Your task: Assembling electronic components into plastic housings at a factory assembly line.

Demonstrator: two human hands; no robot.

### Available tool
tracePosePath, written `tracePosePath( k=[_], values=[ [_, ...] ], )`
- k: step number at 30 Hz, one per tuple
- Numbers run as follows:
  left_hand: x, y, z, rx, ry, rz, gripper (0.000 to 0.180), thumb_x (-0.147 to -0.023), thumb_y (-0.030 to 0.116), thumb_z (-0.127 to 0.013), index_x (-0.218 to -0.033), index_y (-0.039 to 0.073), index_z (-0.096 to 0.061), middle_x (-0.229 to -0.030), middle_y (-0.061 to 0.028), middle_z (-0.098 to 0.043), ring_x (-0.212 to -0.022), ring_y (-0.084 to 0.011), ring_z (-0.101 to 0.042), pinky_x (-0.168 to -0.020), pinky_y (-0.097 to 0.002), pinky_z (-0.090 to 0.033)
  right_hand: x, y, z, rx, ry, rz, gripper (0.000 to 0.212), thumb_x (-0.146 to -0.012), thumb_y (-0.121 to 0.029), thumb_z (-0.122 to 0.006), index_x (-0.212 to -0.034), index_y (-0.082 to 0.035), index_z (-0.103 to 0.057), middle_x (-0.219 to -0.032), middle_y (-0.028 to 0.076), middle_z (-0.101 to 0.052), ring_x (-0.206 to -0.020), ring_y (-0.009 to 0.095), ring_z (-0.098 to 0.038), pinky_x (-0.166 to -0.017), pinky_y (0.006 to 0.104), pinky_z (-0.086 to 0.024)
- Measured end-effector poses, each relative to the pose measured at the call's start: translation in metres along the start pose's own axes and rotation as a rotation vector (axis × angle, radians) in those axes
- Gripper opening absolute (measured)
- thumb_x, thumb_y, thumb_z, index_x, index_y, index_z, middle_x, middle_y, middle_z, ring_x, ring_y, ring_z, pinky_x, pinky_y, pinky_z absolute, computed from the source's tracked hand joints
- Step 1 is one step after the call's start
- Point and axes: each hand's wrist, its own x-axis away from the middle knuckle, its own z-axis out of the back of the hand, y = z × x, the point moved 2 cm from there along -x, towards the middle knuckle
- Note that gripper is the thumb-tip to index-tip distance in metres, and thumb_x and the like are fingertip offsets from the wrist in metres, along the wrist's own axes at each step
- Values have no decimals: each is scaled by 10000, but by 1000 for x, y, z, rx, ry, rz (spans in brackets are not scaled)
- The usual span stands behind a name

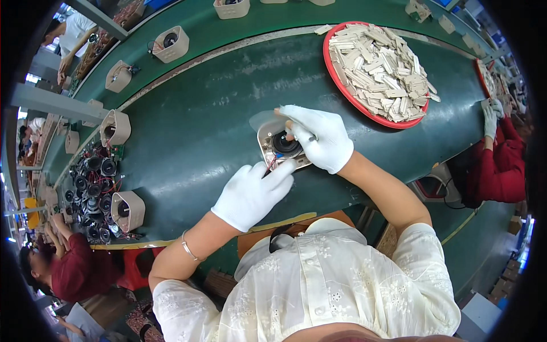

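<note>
A cream plastic housing (pixel 263 141) lies open on the green work surface in front of me, with a round black speaker (pixel 283 145) inside. Red wires (pixel 272 163) and a small blue part show at its near side. My left hand (pixel 250 195), white-gloved, grips the near rim, its fingers bent beside the wires. Over the far right side of the housing arches my right hand (pixel 323 137), also gloved, with some bare fingertips. Its fingers pinch a thin translucent sheet (pixel 263 119) above the far rim. Part of the speaker is hidden under this hand.
A red round tray (pixel 345 91) heaped with cream plastic strips (pixel 382 68) stands at far right. To the left are a pile of loose speakers (pixel 94 182) and several cream housings (pixel 130 211). More housings (pixel 171 44) line the far belt. Co-workers sit left and right.
</note>
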Motion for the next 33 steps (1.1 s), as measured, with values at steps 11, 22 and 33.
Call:
tracePosePath(
  k=[11, 22, 33],
  values=[
    [17, -8, 8, 489, 144, 83, 260, -748, -56, -641, -974, 72, -627, -1113, -105, -671, -948, -292, -680, -810, -371, -564, 5, 1, 2, -66, 43, -43, 325, -974, -11, -508, -1266, -4, -651, -886, 106, -693, -709, 149, -683, -690, 279, -550],
    [33, -10, -31, 1586, 710, 731, 180, -845, -92, -704, -1015, -47, -666, -1047, -141, -717, -950, -194, -704, -865, -308, -584, 24, -49, 60, 324, -456, 232, 511, -714, 21, -648, -1201, -131, -664, -783, 71, -664, -677, 296, -662, -585, 401, -521],
    [1, -5, -9, 502, 484, 454, 211, -782, 90, -798, -967, 82, -697, -932, -90, -714, -794, -251, -702, -689, -327, -553, -1, -65, 50, 538, -787, -82, 393, -860, -456, -720, -912, -67, -695, -783, 167, -693, -726, 332, -705, -642, 393, -552]
  ],
)
